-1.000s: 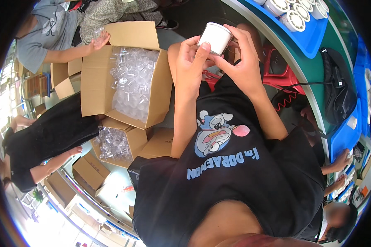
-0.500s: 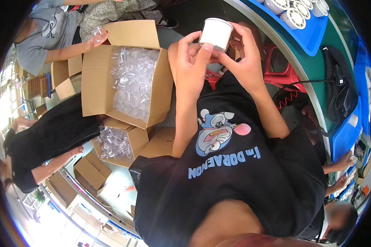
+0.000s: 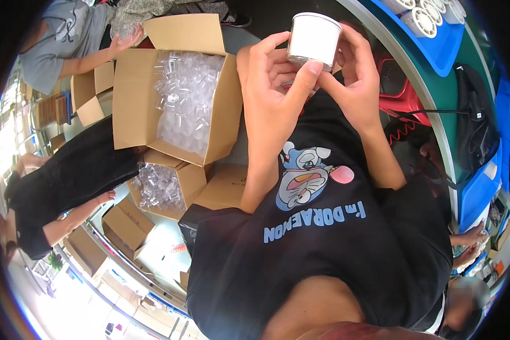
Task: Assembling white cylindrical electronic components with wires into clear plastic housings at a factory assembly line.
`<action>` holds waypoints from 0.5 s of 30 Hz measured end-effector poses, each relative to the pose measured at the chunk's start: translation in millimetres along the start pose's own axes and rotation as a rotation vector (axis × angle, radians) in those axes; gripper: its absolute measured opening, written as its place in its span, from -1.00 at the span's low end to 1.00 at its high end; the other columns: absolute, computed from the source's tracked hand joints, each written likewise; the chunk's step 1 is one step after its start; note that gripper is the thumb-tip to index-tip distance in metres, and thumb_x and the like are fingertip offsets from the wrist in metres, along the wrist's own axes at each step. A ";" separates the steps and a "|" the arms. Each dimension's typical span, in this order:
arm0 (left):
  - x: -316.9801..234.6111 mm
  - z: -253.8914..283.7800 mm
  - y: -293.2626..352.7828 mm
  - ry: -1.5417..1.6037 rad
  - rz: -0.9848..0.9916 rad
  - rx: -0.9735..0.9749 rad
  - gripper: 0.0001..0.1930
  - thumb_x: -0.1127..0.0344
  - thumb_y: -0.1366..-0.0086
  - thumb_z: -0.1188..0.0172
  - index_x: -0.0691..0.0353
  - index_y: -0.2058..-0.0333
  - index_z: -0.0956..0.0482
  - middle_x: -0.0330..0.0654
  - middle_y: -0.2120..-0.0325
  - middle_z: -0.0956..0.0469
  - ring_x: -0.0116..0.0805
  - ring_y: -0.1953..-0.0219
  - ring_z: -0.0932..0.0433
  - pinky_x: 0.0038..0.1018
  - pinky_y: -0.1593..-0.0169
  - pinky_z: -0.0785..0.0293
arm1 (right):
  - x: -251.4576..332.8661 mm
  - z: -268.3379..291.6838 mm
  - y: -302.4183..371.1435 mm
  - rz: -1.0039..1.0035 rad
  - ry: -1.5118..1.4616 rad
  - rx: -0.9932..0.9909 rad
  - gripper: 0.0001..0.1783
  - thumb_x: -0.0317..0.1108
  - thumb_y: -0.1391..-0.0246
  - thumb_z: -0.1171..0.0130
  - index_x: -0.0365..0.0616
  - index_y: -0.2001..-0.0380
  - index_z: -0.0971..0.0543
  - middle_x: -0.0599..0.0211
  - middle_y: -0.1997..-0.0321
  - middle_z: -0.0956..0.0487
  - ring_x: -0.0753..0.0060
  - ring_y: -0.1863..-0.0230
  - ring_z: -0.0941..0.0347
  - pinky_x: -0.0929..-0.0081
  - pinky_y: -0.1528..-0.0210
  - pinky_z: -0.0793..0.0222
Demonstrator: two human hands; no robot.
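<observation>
A short white cylinder with a pale rim at its top and a clear band round its lower edge is held up between my two hands. My left hand grips it from the left, with the thumb pressed on its lower front and the other fingers curled behind. On the opposite side, my right hand closes round it, its thumb near the bottom edge. The cylinder tilts slightly, and some fingertips are hidden behind it.
To my left stands an open cardboard box of clear plastic cups, with a smaller box of clear pieces below. A blue tray of white round parts lies on the green table. Other people work on both sides.
Both hands have moved up and a little to the right with the white cylinder, which looks larger now. At the upper left, another person's hand with a clear cup has shifted.
</observation>
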State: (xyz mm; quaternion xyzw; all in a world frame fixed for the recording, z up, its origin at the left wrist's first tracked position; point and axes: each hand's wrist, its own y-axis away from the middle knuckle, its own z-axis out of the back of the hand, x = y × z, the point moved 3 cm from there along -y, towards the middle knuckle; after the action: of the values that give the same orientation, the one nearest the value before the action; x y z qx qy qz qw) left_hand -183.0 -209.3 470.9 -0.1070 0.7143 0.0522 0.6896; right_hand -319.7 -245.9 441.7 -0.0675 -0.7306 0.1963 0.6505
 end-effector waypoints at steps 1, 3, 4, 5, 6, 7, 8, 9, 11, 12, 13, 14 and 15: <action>0.2 0.4 -0.5 0.043 0.004 0.018 -0.50 0.37 -0.19 -0.30 0.38 -0.04 -0.30 -0.01 0.18 -0.45 -0.29 0.21 -0.58 -0.47 0.18 -0.55 | 1.2 -0.3 0.6 -0.019 -0.007 0.037 -0.24 -0.62 0.07 -0.28 -0.24 -0.23 -0.21 0.16 -0.21 -0.32 0.29 -0.26 -0.27 0.34 -0.29 -0.18; 3.3 2.2 -1.7 0.115 0.063 0.033 -0.52 0.34 -0.23 -0.26 0.38 -0.04 -0.29 0.01 0.21 -0.48 -0.29 0.22 -0.58 -0.46 0.19 -0.56 | 5.5 -3.1 0.1 -0.028 0.029 0.021 -0.24 -0.61 0.07 -0.28 -0.24 -0.23 -0.22 0.16 -0.20 -0.33 0.29 -0.25 -0.27 0.34 -0.29 -0.18; 6.2 2.4 -2.6 0.188 0.120 0.050 -0.54 0.31 -0.26 -0.22 0.38 -0.04 -0.28 0.02 0.24 -0.52 -0.29 0.23 -0.58 -0.46 0.20 -0.57 | 6.8 -4.1 -0.3 -0.036 0.068 0.005 -0.23 -0.61 0.08 -0.29 -0.24 -0.23 -0.22 0.17 -0.19 -0.33 0.30 -0.25 -0.27 0.34 -0.29 -0.18; 10.1 3.5 -3.9 0.188 0.120 0.051 -0.54 0.31 -0.26 -0.22 0.38 -0.04 -0.28 0.02 0.24 -0.52 -0.29 0.23 -0.58 -0.46 0.20 -0.57 | 7.7 -5.2 -0.6 -0.035 0.068 0.005 -0.23 -0.61 0.08 -0.29 -0.24 -0.23 -0.22 0.17 -0.19 -0.33 0.30 -0.25 -0.27 0.34 -0.29 -0.18; 19.1 3.6 -4.9 0.357 0.233 0.066 -0.56 0.27 -0.30 -0.17 0.38 -0.04 -0.27 0.02 0.25 -0.53 -0.30 0.24 -0.58 -0.45 0.21 -0.57 | 8.5 -5.7 -1.1 -0.037 0.102 -0.001 -0.24 -0.60 0.08 -0.29 -0.24 -0.22 -0.23 0.18 -0.18 -0.34 0.31 -0.24 -0.28 0.35 -0.28 -0.18; 26.0 2.9 -5.8 0.525 0.346 0.081 -0.57 0.23 -0.34 -0.12 0.37 -0.04 -0.26 0.03 0.25 -0.53 -0.30 0.24 -0.58 -0.45 0.22 -0.57 | 8.9 -5.8 -1.6 -0.039 0.137 -0.007 -0.24 -0.60 0.09 -0.29 -0.24 -0.22 -0.24 0.19 -0.17 -0.34 0.32 -0.23 -0.28 0.36 -0.28 -0.19; 27.9 3.8 -7.8 0.525 0.345 0.083 -0.57 0.23 -0.34 -0.12 0.37 -0.04 -0.26 0.03 0.25 -0.53 -0.30 0.24 -0.58 -0.45 0.22 -0.57 | 8.6 -5.8 -1.8 -0.038 0.138 -0.008 -0.24 -0.60 0.09 -0.29 -0.24 -0.22 -0.24 0.19 -0.17 -0.34 0.32 -0.23 -0.28 0.36 -0.28 -0.19; 29.6 1.7 -8.6 0.656 0.420 0.167 -0.56 0.20 -0.35 -0.09 0.36 -0.06 -0.25 0.03 0.25 -0.53 -0.31 0.25 -0.58 -0.45 0.23 -0.57 | 7.8 -5.7 -2.0 -0.039 0.161 -0.013 -0.23 -0.59 0.10 -0.31 -0.23 -0.22 -0.25 0.20 -0.15 -0.35 0.34 -0.21 -0.31 0.37 -0.26 -0.21; 37.0 -1.0 -9.5 0.787 0.494 0.254 -0.55 0.17 -0.36 -0.07 0.36 -0.07 -0.24 0.03 0.24 -0.53 -0.32 0.26 -0.58 -0.44 0.24 -0.57 | 5.4 -3.1 -2.1 -0.040 0.184 -0.019 -0.22 -0.57 0.12 -0.33 -0.22 -0.21 -0.26 0.21 -0.14 -0.36 0.35 -0.19 -0.33 0.38 -0.25 -0.22; 42.9 -1.0 -9.9 0.769 0.491 0.227 -0.55 0.17 -0.36 -0.07 0.36 -0.07 -0.24 0.02 0.24 -0.53 -0.32 0.26 -0.58 -0.44 0.23 -0.57 | 4.0 0.4 -1.9 -0.016 0.298 0.004 -0.21 -0.55 0.13 -0.35 -0.21 -0.22 -0.27 0.21 -0.13 -0.37 0.35 -0.16 -0.35 0.39 -0.23 -0.24; 47.1 -1.8 -9.6 0.751 0.488 0.200 -0.55 0.17 -0.36 -0.07 0.37 -0.07 -0.24 0.02 0.23 -0.53 -0.32 0.27 -0.58 -0.44 0.23 -0.57 | 2.7 2.4 -1.8 0.007 0.412 0.027 -0.20 -0.52 0.14 -0.36 -0.19 -0.22 -0.27 0.20 -0.13 -0.39 0.34 -0.14 -0.37 0.40 -0.21 -0.26; 49.3 -4.8 -7.4 0.750 0.488 0.201 -0.55 0.17 -0.36 -0.07 0.37 -0.07 -0.24 0.02 0.23 -0.53 -0.32 0.27 -0.58 -0.44 0.23 -0.57 | 1.3 3.2 -2.0 0.008 0.411 0.026 -0.20 -0.52 0.14 -0.36 -0.19 -0.22 -0.27 0.20 -0.13 -0.39 0.34 -0.14 -0.37 0.40 -0.21 -0.26; 44.6 -4.6 -7.4 0.471 0.328 0.097 -0.55 0.16 -0.38 -0.05 0.38 -0.07 -0.24 0.02 0.21 -0.53 -0.31 0.27 -0.59 -0.44 0.22 -0.57 | 1.6 3.4 -2.3 0.040 0.486 0.035 -0.20 -0.49 0.14 -0.37 -0.19 -0.21 -0.28 0.19 -0.12 -0.40 0.33 -0.13 -0.38 0.39 -0.19 -0.28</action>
State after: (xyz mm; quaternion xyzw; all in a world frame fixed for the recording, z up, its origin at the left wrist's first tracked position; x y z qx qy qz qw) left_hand -186.9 -221.1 427.3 0.0338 0.8643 0.1023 0.4913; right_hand -322.9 -248.2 443.8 -0.1158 -0.5475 0.1998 0.8043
